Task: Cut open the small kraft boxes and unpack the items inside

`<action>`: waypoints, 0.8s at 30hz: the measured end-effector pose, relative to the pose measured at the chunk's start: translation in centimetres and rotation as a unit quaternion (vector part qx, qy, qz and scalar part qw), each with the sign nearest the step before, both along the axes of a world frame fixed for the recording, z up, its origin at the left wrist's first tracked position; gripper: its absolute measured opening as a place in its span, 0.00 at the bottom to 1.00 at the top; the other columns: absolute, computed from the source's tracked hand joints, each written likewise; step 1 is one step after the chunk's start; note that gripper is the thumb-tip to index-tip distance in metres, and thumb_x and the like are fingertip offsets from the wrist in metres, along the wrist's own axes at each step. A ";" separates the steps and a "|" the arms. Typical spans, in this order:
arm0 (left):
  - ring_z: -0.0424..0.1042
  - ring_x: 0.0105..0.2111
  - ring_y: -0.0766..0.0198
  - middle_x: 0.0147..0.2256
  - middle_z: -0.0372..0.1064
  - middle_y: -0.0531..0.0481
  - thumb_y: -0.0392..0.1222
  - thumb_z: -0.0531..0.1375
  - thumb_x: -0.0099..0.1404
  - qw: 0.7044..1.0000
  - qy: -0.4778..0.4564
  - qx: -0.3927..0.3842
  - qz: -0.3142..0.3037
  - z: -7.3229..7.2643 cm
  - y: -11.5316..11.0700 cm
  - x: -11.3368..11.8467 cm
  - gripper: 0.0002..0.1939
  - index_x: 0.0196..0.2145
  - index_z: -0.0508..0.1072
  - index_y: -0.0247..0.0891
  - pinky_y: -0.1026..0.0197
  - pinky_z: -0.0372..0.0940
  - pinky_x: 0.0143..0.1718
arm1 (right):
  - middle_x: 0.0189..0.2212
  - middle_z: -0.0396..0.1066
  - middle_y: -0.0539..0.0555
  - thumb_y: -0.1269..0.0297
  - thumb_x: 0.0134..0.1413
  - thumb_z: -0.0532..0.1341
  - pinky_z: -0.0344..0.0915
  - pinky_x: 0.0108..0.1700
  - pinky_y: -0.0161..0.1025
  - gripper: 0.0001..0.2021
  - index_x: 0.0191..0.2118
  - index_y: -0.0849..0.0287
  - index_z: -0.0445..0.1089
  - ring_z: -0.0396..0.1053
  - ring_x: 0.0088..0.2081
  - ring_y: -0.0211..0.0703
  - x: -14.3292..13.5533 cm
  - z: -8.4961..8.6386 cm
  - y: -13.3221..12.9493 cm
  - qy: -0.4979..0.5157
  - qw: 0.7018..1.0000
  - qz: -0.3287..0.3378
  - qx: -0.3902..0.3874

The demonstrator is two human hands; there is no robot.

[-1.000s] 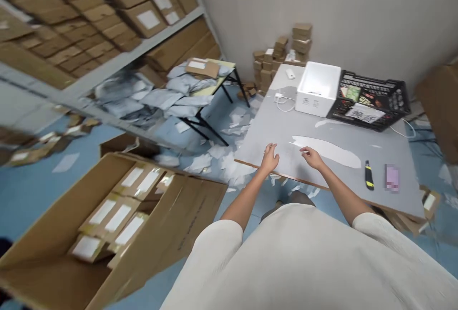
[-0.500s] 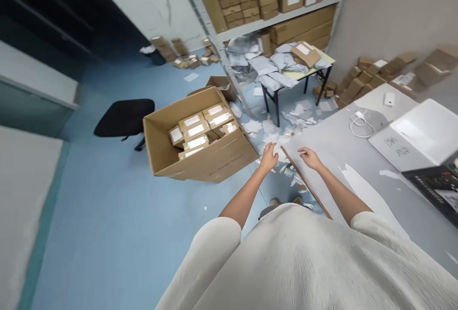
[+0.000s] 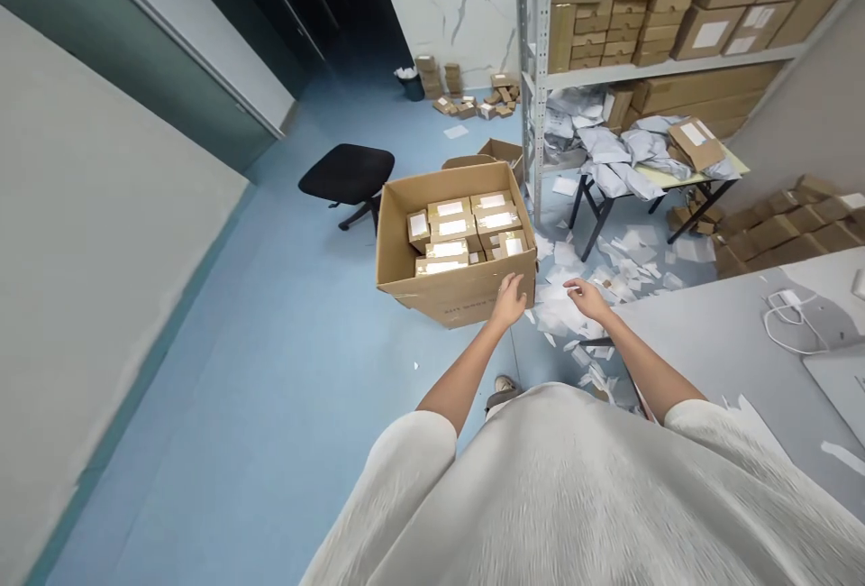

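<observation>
Showing L hand empty, fingers half open, over near side of lg open cardboard carton in view – contact can't tell. R hand empty, loosely curled, nr desk. Carton on blue floor, w/ labeled boxes inside.

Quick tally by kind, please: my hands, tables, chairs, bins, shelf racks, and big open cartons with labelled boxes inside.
Hands: 2 (left hand, right hand)
Tables: 2 (grey table, yellow-topped table)
Chairs: 1 (black chair)
Bins: 1 (dark bin)
Shelf racks: 1 (metal rack)
Big open cartons with labelled boxes: 1 (brown carton)
Total: 8
</observation>
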State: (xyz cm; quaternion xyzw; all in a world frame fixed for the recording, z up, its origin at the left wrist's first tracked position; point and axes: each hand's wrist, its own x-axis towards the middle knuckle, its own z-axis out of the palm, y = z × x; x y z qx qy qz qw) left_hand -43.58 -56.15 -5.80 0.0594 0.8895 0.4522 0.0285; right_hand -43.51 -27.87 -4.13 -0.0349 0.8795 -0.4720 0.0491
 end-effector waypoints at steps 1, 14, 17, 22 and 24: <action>0.58 0.75 0.45 0.72 0.59 0.35 0.35 0.60 0.68 1.000 0.003 0.000 0.003 -0.1 -1.6 -0.7 0.31 0.68 0.70 0.40 0.39 0.53 0.78 | 0.50 0.83 0.57 0.63 0.59 0.60 0.75 0.57 0.52 0.13 0.47 0.53 0.80 0.79 0.43 0.50 -0.9 0.1 -1.4 0.004 1.000 0.006 -0.003; 0.59 0.74 0.47 0.71 0.60 0.37 0.35 0.59 0.68 0.993 -0.057 0.019 0.097 -2.4 -15.9 -6.6 0.30 0.67 0.71 0.42 0.42 0.58 0.76 | 0.48 0.83 0.55 0.62 0.60 0.61 0.75 0.56 0.50 0.13 0.47 0.53 0.80 0.79 0.46 0.51 -10.7 -1.4 -16.5 -0.061 0.995 0.080 -0.019; 0.61 0.73 0.47 0.70 0.60 0.37 0.35 0.60 0.67 0.988 -0.076 0.027 0.133 -3.2 -18.2 -8.1 0.30 0.67 0.71 0.43 0.43 0.60 0.75 | 0.47 0.83 0.55 0.61 0.59 0.62 0.75 0.55 0.50 0.13 0.47 0.53 0.80 0.78 0.45 0.51 -14.4 -2.6 -19.2 -0.084 0.990 0.109 -0.020; 0.60 0.74 0.48 0.71 0.60 0.37 0.34 0.59 0.67 0.975 -0.106 0.019 0.193 -3.9 -22.4 -10.2 0.30 0.67 0.71 0.40 0.44 0.57 0.76 | 0.47 0.82 0.56 0.60 0.61 0.61 0.75 0.51 0.47 0.13 0.48 0.54 0.79 0.77 0.43 0.49 -20.0 -4.7 -24.3 -0.142 0.975 0.171 -0.017; 0.61 0.73 0.48 0.70 0.62 0.37 0.35 0.59 0.68 0.968 -0.119 0.012 0.219 -4.1 -24.0 -10.8 0.29 0.67 0.71 0.40 0.44 0.56 0.77 | 0.47 0.82 0.57 0.60 0.62 0.62 0.75 0.50 0.47 0.13 0.48 0.54 0.79 0.77 0.43 0.50 -21.7 -5.5 -26.1 -0.174 0.963 0.203 -0.017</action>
